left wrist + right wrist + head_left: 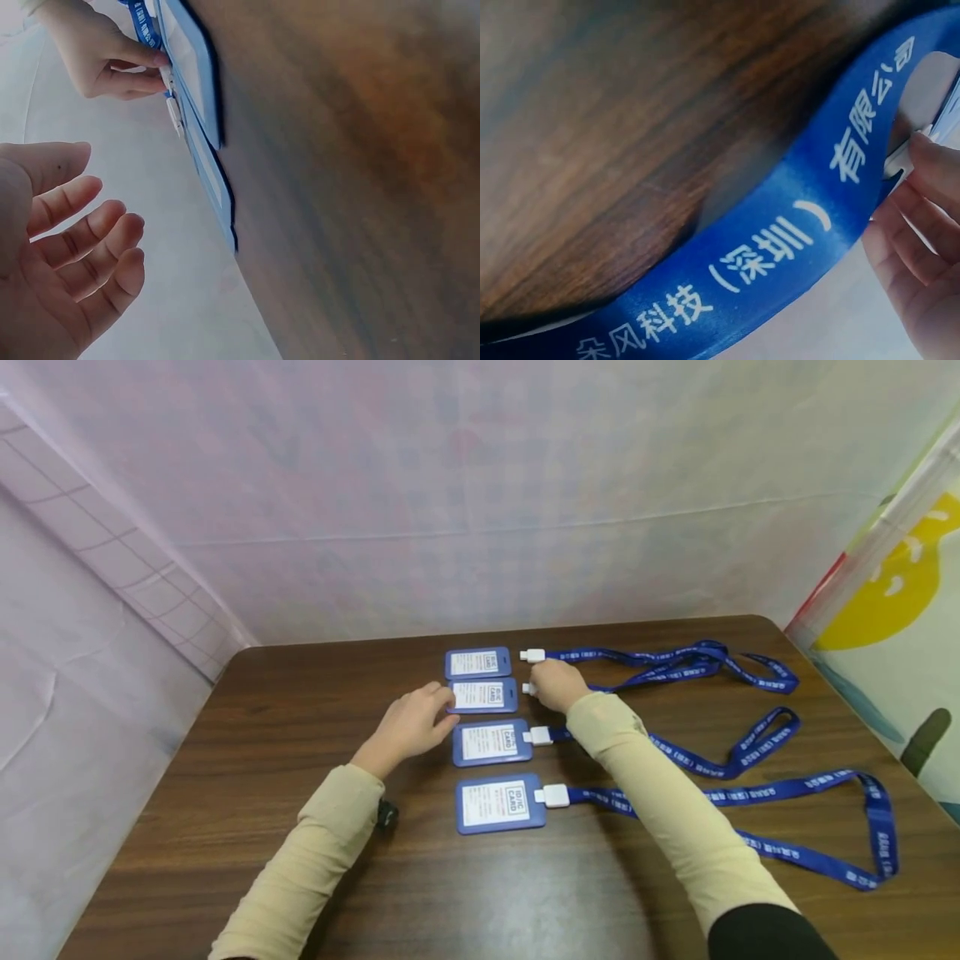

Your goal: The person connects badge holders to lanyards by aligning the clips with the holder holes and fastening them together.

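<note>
Cream sleeves point(675, 810) reach in from the near edge, ending in a left hand point(407, 725) and a right hand point(558, 683). Beneath both hands spreads a brown wooden table point(300, 710). Rightward of the right hand, partly under its forearm, trail four printed blue lanyards point(883, 835). Between the hands, and on toward the body, runs a column of four blue badge holders.

The joining looks about half done — the two nearer holders point(501, 804) each have a lanyard's clip at the right end, while the two farther holders point(477, 662) have none. Just beyond the right hand lies a loose clip point(533, 655), apart from the farthest holder.

The right hand curls, thumb and fingertips pinching a white clip point(528, 688) just beside the second-farthest holder. The left hand is loosely open, gripping nothing, fingertips at that holder's left edge — whether touching, I cannot tell.
</note>
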The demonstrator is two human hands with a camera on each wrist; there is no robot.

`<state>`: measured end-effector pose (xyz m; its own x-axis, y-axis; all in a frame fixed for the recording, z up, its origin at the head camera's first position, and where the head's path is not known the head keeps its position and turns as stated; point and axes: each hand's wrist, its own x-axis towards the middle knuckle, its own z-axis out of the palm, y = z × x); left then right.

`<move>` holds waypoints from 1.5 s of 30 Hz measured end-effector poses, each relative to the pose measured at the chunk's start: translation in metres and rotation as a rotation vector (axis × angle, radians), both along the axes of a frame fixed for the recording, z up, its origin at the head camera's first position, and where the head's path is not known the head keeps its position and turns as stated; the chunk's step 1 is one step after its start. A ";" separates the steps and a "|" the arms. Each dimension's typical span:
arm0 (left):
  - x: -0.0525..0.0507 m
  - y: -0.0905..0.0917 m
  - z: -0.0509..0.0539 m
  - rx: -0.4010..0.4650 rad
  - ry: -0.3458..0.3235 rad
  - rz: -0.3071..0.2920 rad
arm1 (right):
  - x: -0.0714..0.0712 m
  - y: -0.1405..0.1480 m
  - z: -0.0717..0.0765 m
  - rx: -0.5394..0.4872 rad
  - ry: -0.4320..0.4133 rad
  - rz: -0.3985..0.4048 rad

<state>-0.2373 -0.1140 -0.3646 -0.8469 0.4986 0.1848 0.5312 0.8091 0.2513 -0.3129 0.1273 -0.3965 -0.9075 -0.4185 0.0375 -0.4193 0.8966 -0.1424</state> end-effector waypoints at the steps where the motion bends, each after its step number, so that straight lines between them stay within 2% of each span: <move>1: -0.002 0.000 0.000 0.001 0.001 0.001 | -0.001 0.000 0.000 -0.003 0.001 -0.003; 6: -0.014 0.001 0.000 -0.023 -0.007 0.016 | -0.002 0.001 0.000 -0.021 -0.006 -0.002; 13: -0.034 0.004 0.000 -0.078 -0.130 0.028 | -0.004 0.000 0.002 -0.017 -0.021 0.007; 20: -0.055 0.008 -0.003 -0.112 -0.183 -0.038 | -0.006 0.000 0.002 -0.030 -0.009 0.021; 24: -0.064 0.010 -0.003 -0.106 -0.203 -0.076 | -0.007 0.000 0.001 -0.024 -0.015 0.019; 28: -0.069 0.012 -0.004 -0.099 -0.233 -0.104 | -0.007 -0.001 0.000 -0.024 -0.022 0.014; 36: -0.073 0.019 -0.016 -0.154 -0.303 -0.041 | -0.008 0.001 0.001 -0.024 -0.053 0.020; 38: -0.073 0.021 -0.017 -0.167 -0.296 -0.035 | -0.007 0.001 0.002 -0.021 -0.057 0.025; 45: -0.071 0.025 -0.018 -0.268 -0.214 -0.068 | -0.006 0.001 0.006 -0.020 -0.075 0.031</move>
